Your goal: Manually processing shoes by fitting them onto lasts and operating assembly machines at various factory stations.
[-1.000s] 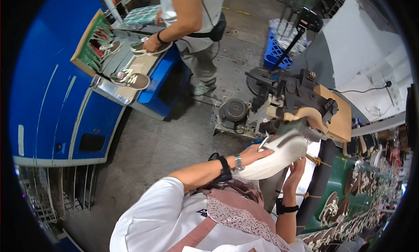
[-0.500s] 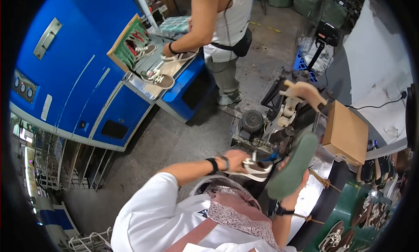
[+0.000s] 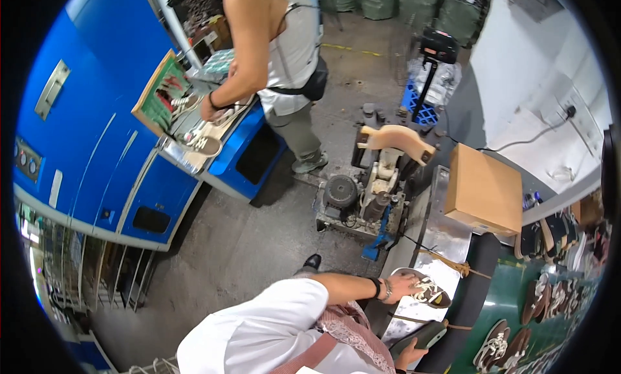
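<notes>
My left hand [image 3: 401, 288] grips the heel end of a brown sneaker [image 3: 432, 292] with white laces, which rests right side up on a shiny metal worktop [image 3: 446, 248]. Lower down, my right hand [image 3: 410, 356] holds a dark green shoe sole [image 3: 422, 337] by its near part, tilted over the worktop's near end. Whether an upper is attached to that sole is hidden from me.
Along the worktop's right runs a black padded roll [image 3: 480, 270], beside a green conveyor [image 3: 495, 309] carrying several brown sneakers. A cardboard box [image 3: 485, 187] stands at the far end. Ahead is a motor-driven machine [image 3: 362, 196]. A co-worker [image 3: 259, 57] handles sneakers at a blue machine [image 3: 97, 134].
My view has turned right. My left hand has brought the sneaker rightward onto the metal worktop. The green sole in my right hand has dropped lower and turned toward edge-on.
</notes>
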`<state>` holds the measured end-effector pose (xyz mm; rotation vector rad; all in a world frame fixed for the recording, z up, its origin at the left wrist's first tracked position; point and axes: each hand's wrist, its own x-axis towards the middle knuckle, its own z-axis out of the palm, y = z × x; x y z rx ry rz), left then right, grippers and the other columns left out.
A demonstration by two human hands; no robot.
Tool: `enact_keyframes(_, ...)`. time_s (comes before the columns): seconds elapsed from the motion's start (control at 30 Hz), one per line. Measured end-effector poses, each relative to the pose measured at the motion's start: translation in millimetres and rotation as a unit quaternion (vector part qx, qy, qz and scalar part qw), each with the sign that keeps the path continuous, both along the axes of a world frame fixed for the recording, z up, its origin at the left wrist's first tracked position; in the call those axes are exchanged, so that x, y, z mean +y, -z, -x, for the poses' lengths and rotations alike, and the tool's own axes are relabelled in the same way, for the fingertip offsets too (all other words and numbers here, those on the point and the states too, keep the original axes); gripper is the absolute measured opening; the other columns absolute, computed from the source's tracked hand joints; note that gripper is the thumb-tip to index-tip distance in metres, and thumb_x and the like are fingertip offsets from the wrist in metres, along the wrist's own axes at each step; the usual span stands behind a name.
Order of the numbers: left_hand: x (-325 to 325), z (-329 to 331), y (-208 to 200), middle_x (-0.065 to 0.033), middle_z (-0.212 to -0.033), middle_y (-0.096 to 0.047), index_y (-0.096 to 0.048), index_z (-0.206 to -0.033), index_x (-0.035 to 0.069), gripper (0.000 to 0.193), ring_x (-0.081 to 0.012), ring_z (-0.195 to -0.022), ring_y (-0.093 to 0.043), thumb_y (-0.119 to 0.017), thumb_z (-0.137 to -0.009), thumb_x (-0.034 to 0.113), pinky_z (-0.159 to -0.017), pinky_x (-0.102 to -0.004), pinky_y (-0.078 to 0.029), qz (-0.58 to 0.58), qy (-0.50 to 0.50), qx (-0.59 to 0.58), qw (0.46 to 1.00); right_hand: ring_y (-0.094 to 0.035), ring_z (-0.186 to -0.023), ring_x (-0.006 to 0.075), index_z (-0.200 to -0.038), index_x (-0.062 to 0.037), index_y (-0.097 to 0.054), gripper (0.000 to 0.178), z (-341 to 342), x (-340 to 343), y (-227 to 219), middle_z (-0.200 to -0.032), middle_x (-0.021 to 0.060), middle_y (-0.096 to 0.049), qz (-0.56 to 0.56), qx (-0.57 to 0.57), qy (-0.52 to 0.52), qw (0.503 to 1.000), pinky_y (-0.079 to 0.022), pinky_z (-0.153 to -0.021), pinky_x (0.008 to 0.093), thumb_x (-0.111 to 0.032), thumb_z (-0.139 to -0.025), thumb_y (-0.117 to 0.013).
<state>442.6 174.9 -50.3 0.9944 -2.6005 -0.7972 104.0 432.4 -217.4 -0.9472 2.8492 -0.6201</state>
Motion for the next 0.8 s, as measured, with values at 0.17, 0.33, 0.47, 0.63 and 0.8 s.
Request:
enact_keyframes(0.17, -29.1, -210.6, -21.6, -0.0181, -0.113, -0.064, -0.063, -0.121, 0.004, 0.051, -0.0373, -0.111, -0.060, -0.068, -0.072, 0.011, -0.092, -0.0469, -0.052, -0.008, -0.150, -0.054, 0.987, -0.057, -0.118, 0.0472, -0.144, 0.0081, -0.037, 0.078, -29.0, -35.1, -75.5, -0.130, 0.0323, -0.056, -0.100, -0.133, -0.010, 0.986, -0.046, -0.100, 0.0513, -0.036, -0.089, -0.072)
enact_keyframes(0.33, -15.7, -509.2, -43.4, -0.0201, -0.110, -0.064, -0.064, -0.105, 0.004, 0.034, -0.0364, -0.105, -0.062, -0.064, -0.071, 0.008, -0.088, -0.0469, -0.054, -0.004, -0.471, -0.291, 0.833, -0.058, -0.117, 0.0469, -0.142, 0.0092, -0.039, 0.077, -75.3, -81.9, -87.6, -0.128, 0.0324, -0.057, -0.210, -0.106, -0.156, 0.959, -0.046, -0.100, 0.0509, -0.034, -0.088, -0.072)
enact_keyframes(0.47, 7.7, -708.7, -59.9, -0.0181, -0.127, -0.056, -0.056, -0.122, 0.007, 0.046, -0.0341, -0.123, -0.052, -0.068, -0.077, 0.009, -0.095, -0.0474, -0.049, 0.104, -0.584, -0.368, 0.716, -0.058, -0.117, 0.0467, -0.141, 0.0101, -0.040, 0.075, -143.2, -87.9, -96.8, -0.127, 0.0325, -0.058, -0.293, -0.082, -0.225, 0.926, -0.046, -0.100, 0.0506, -0.032, -0.087, -0.072)
enact_keyframes(0.63, 13.6, -862.7, -45.4, -0.0171, -0.134, -0.053, -0.055, -0.128, 0.010, 0.042, -0.0352, -0.138, -0.043, -0.060, -0.087, 0.019, -0.101, -0.0536, -0.044, 0.102, -0.583, -0.433, 0.680, -0.059, -0.117, 0.0464, -0.140, 0.0112, -0.042, 0.074, -210.6, -37.6, -113.4, -0.125, 0.0327, -0.059, -0.383, -0.077, -0.257, 0.884, -0.046, -0.101, 0.0502, -0.030, -0.087, -0.072)
enact_keyframes(0.8, 24.2, -973.8, 34.3, -0.0190, -0.102, -0.067, -0.068, -0.110, 0.010, 0.027, -0.0362, -0.100, -0.065, -0.067, -0.083, 0.015, -0.088, -0.0488, -0.052, 0.109, -0.491, -0.294, 0.813, -0.054, -0.123, 0.0424, -0.134, 0.0108, -0.051, 0.072, -350.8, -36.1, -155.8, -0.130, 0.0300, -0.058, -0.100, -0.122, -0.226, 0.961, -0.040, -0.110, 0.0472, -0.020, -0.076, -0.077)
